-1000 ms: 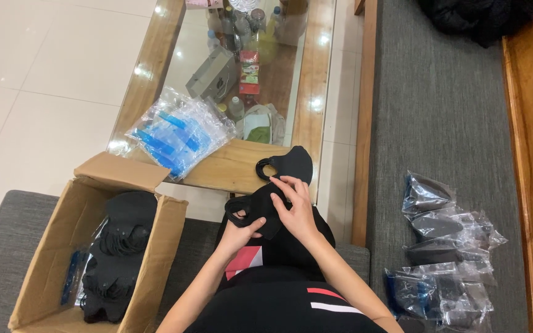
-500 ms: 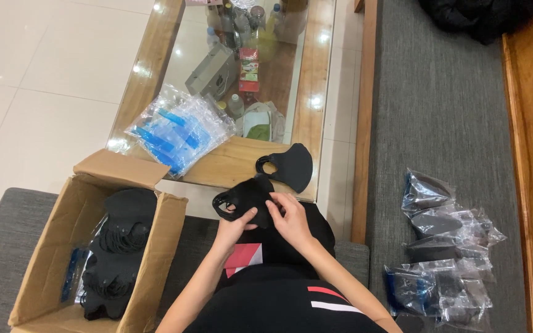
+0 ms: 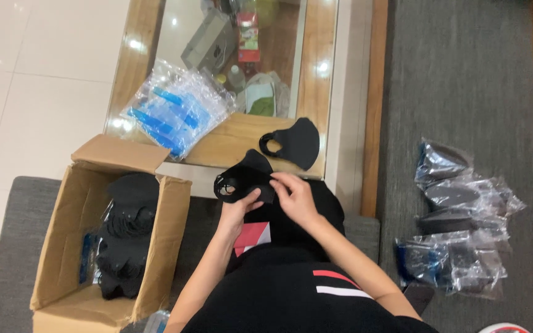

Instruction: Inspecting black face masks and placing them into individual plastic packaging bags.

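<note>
Both hands hold one black fabric face mask [image 3: 242,177] just above my lap. My left hand [image 3: 240,206] grips its lower edge from beneath. My right hand [image 3: 294,194] pinches its right side with the fingertips. A second black mask [image 3: 295,143] lies flat on the wooden edge of the glass-topped table [image 3: 232,147], a little beyond my hands and untouched.
An open cardboard box [image 3: 63,246] with several black masks stands at my left on a grey seat. A pile of clear and blue plastic bags [image 3: 177,114] lies on the table. Several bagged masks [image 3: 461,222] sit on the grey cushion at my right.
Both hands have drawn the mask a little left and toward me, away from the mask on the table. The right hand's fingers have shifted along its right edge.
</note>
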